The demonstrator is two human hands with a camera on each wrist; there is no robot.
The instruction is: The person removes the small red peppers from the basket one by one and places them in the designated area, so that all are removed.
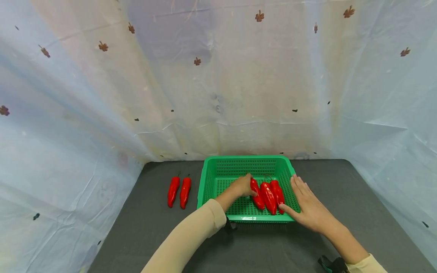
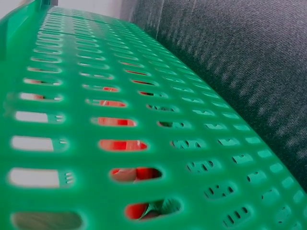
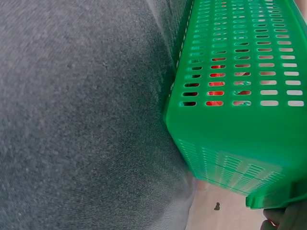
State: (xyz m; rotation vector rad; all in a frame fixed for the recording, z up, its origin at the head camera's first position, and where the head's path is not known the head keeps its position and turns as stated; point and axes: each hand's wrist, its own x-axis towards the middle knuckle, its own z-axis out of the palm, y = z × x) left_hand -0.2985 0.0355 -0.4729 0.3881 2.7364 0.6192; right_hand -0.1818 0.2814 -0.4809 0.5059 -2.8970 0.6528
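A green slotted plastic basket (image 1: 246, 218) holds three long red chili peppers side by side in its right half. My left hand (image 1: 243, 186) reaches in over the front rim and grips the leftmost chili pepper (image 1: 258, 197), thumb on its near side. Beside it lie the middle pepper (image 1: 268, 198) and the right pepper (image 1: 278, 194), stems pointing back. My right hand (image 1: 308, 206) is at the basket's right side, fingers straight along the rim and thumb spread over the front corner. Through the slots of the basket wall (image 2: 72, 163), the left wrist view shows bits of red.
Two more red chili peppers, one (image 1: 173, 191) left of the other (image 1: 185, 192), lie on the dark grey table (image 1: 164, 239) left of the basket. A pale plastic sheet (image 1: 239, 94) with brown leaf prints hangs behind and along both sides.
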